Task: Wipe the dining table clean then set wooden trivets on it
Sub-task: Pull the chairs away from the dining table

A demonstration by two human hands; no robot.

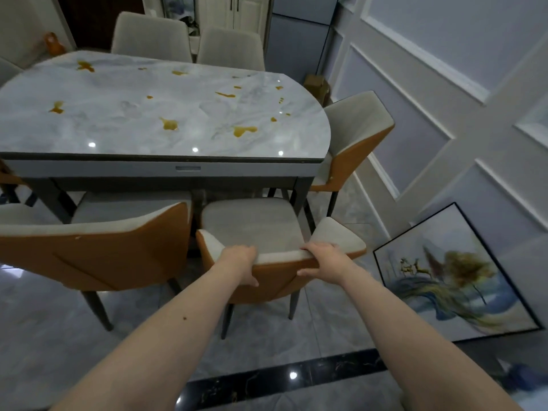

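The dining table [124,126] has a glossy grey marble top spotted with several amber spills [244,131]. No cloth or wooden trivets are in view. In front of the table stands a grey and orange chair [252,221], its seat facing the table. My left hand [240,264] grips the left part of its backrest top, fingers over the cushion edge and thumb on the orange back. My right hand [321,259] holds the same backrest a little further right.
A second chair [98,250] stands close on the left, another [353,134] at the table's right end, and two at the far side [151,34]. A framed painting [453,280] leans on the right wall. An orange object [53,43] sits at the back left.
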